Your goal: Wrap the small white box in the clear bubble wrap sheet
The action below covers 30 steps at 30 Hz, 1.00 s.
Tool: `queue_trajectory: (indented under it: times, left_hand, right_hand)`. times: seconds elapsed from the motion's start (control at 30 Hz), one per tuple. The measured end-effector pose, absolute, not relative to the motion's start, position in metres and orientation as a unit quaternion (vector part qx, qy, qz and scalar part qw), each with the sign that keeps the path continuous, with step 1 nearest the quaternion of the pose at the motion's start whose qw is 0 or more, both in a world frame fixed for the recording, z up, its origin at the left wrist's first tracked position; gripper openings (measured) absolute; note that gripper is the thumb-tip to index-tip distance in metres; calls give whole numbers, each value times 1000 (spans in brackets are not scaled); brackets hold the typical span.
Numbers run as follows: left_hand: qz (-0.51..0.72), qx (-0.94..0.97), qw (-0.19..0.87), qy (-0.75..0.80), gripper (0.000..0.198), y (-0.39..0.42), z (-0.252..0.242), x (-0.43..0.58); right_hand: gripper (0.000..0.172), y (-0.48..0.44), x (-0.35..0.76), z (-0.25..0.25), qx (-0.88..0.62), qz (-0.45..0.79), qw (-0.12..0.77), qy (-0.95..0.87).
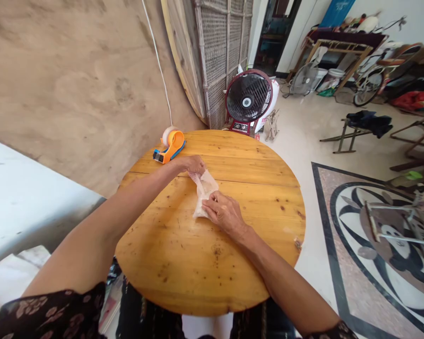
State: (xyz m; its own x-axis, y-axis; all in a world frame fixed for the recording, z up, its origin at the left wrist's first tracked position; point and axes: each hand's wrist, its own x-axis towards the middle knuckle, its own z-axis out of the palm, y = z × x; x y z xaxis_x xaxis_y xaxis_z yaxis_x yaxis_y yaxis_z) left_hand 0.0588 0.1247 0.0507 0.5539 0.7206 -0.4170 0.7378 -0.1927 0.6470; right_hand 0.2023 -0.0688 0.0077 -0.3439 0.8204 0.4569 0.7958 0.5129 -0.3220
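Centrally on the tabletop (183,254), a clear plastic bag (205,186) lies flat; left hand (192,165) pinches its far end, right hand (224,214) presses its near end. Tape dispenser (170,146) sits at the far left edge.

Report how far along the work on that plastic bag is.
Done: the plastic bag lies on the round table. In hand: the left hand pinches its far end and the right hand presses its near end. Left, seemingly: any taping, since the orange tape dispenser sits untouched at the table's far edge.
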Motion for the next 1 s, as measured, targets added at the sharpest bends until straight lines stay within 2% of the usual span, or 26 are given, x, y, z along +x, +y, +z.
queue_trajectory:
  times: [0.17, 0.43, 0.63, 0.83, 1.0]
  left_hand:
    - [15, 759, 456, 465, 11, 122, 46, 55]
    - [36, 741, 499, 447, 9, 126, 35, 50]
    - [36, 723, 563, 399, 27, 125, 33, 48]
    - [77, 719, 575, 382, 21, 127, 27, 52]
    - [92, 704, 590, 384, 24, 124, 23, 55]
  right_hand:
    - [15, -68, 201, 9, -489, 19, 308, -816]
    - [15, -67, 202, 6, -478, 14, 322, -817]
    - [15, -67, 201, 8, -477, 24, 322, -817]
    - [16, -67, 202, 7, -478, 22, 322, -817]
    - [14, -68, 201, 9, -487, 22, 316, -814]
